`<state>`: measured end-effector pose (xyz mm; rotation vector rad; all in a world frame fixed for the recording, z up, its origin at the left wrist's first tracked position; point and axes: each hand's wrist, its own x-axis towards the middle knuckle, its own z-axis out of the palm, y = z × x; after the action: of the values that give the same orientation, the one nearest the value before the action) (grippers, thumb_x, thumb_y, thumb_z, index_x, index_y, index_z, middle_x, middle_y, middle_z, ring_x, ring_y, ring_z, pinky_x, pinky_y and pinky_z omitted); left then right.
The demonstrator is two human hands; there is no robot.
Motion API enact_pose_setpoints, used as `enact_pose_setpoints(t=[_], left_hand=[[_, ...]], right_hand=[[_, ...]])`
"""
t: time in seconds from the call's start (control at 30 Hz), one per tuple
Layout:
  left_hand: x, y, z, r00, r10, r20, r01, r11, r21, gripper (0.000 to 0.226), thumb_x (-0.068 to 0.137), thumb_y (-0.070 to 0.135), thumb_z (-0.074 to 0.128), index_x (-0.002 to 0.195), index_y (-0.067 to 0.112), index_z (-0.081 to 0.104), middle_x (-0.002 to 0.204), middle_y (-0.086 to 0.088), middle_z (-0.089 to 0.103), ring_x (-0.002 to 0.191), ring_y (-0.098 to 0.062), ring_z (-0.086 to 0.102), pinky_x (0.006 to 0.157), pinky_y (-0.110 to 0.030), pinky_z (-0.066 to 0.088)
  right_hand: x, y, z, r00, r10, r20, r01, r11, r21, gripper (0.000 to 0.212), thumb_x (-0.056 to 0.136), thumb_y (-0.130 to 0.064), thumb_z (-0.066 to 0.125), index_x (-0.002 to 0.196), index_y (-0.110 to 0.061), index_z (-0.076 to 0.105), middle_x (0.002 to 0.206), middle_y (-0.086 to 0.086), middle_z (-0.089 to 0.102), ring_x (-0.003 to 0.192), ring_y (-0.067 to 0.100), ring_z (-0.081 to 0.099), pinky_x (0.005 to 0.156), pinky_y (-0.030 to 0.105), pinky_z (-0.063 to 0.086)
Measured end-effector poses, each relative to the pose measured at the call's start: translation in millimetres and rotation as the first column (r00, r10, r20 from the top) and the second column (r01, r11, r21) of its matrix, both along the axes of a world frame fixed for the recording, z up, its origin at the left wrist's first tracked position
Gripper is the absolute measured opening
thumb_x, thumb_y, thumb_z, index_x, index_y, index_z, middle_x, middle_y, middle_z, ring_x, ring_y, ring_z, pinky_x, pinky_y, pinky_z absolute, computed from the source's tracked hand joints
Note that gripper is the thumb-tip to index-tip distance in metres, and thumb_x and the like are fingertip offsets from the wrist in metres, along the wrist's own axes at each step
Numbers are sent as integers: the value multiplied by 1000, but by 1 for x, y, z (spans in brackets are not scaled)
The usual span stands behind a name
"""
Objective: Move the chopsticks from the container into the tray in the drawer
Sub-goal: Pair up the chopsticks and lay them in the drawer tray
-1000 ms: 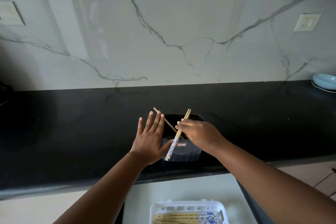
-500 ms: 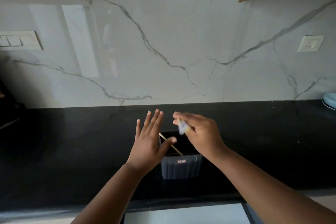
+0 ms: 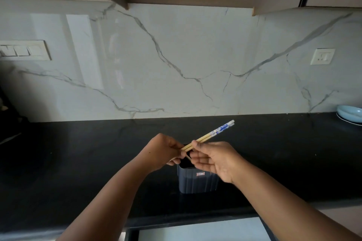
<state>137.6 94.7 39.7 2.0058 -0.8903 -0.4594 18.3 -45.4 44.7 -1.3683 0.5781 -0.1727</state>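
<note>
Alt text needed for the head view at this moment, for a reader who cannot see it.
Two hands hold a pair of chopsticks level above a dark container on a black countertop: the left hand grips the plain ends, the right hand pinches the middle. A marble backsplash rises behind; blue plates sit far right.

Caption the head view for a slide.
Both hands, left and right, hold a chopstick pair above the dark container on the black counter.
</note>
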Motion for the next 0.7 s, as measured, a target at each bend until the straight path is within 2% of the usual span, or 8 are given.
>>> enact_pose_setpoints(t=[0.07, 0.13, 0.2, 0.27, 0.37, 0.43, 0.57, 0.7], left_hand=[[4, 7, -4, 1000, 5, -18, -4, 999, 54, 3, 83, 16, 74, 82, 19, 76, 72, -4, 75, 67, -10, 71, 65, -22, 59], [7, 13, -7, 999, -19, -41, 23, 993, 115, 3, 83, 17, 74, 80, 18, 76, 73, -3, 75, 68, -11, 72, 66, -22, 59], [4, 16, -9, 996, -73, -55, 82, 979, 186, 6, 82, 16, 74, 78, 20, 75, 74, -2, 75, 69, -11, 72, 66, -22, 59], [-2, 14, -11, 989, -130, -63, 142, 962, 236, 3, 82, 14, 73, 82, 16, 75, 76, -5, 76, 71, -12, 73, 67, -23, 59], [-13, 11, -15, 972, -229, -60, 236, 923, 304, 7, 83, 13, 71, 88, 10, 75, 80, -7, 76, 71, -11, 72, 67, -22, 59], [-21, 11, -20, 950, -306, -63, 307, 874, 376, 7, 85, 12, 69, 88, 10, 75, 75, -3, 74, 65, -6, 69, 65, -19, 57], [-34, 12, -35, 916, -396, -61, 378, 806, 455, 14, 86, 15, 69, 96, 9, 74, 77, -2, 73, 64, -4, 66, 70, -18, 56], [-42, 7, -48, 895, -445, -20, 390, 761, 519, 17, 85, 21, 70, 98, 11, 75, 86, -7, 76, 68, -8, 66, 70, -18, 52]], right_hand=[[-14, -3, 9, 981, 12, -195, -107, 866, -488, 30, 79, -33, 78, 85, -4, 73, 72, 9, 74, 63, 20, 72, 64, 31, 61], [-27, -3, 22, 981, -40, -192, -155, 439, -885, 24, 84, -35, 70, 79, -12, 74, 65, 2, 70, 53, 21, 64, 55, 28, 52], [-37, 6, 33, 993, 52, -103, -108, 115, -987, 15, 89, -29, 62, 87, -23, 75, 76, -2, 73, 62, 17, 65, 59, 30, 54], [-37, 19, 37, 962, 141, -233, -238, 17, -971, 18, 90, -27, 60, 103, -26, 73, 97, -5, 71, 82, 15, 66, 73, 37, 56], [-31, 33, 17, 855, 108, -508, -514, 35, -857, 21, 90, -23, 61, 108, -26, 72, 94, -3, 68, 77, 17, 62, 67, 32, 52], [-31, 35, 0, 838, 114, -533, -543, 75, -837, 17, 89, -18, 62, 99, -23, 75, 87, 0, 70, 72, 18, 64, 66, 33, 54], [-36, 26, -27, 801, 184, -570, -597, 324, -734, 13, 78, -27, 76, 88, -20, 77, 78, -7, 69, 75, 14, 64, 62, 27, 47], [-35, 18, -47, 755, 242, -609, -651, 386, -654, 10, 75, -31, 79, 82, -24, 77, 76, -9, 71, 72, 9, 63, 59, 23, 42]])
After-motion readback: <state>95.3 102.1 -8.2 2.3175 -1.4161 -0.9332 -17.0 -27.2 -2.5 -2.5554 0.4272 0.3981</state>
